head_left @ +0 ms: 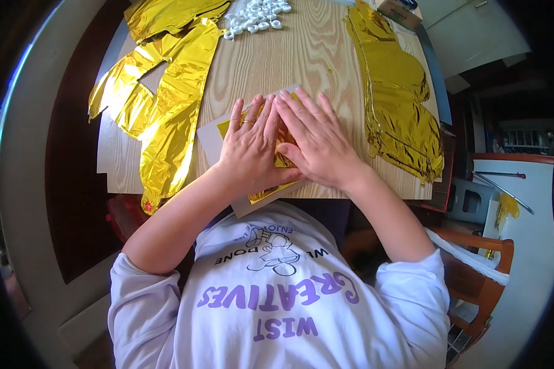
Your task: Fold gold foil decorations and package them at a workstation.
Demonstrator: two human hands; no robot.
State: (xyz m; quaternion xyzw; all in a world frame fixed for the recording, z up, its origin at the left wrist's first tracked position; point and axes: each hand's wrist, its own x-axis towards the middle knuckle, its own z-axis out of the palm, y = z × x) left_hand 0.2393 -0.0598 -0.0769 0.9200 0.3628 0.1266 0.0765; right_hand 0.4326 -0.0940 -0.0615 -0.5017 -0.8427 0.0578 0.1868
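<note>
My left hand (252,150) and my right hand (317,141) lie flat near the table's front edge, fingers stretched out. Their index fingertips almost meet. Under both palms is a folded piece of gold foil (266,195), much of it hidden by the hands. It rests on a flat greyish sheet (210,138), set at a slant and poking a little past the table edge; whether this is card or a bag I cannot tell. A ring sits on a left finger. Neither hand grips anything.
Flat gold foil balloons (181,98) spread along the left side of the wooden table (308,49). Another gold foil stack (397,80) lies on the right. Several small white ribbon rolls (258,18) are heaped at the far side. A wooden chair (501,258) stands at right.
</note>
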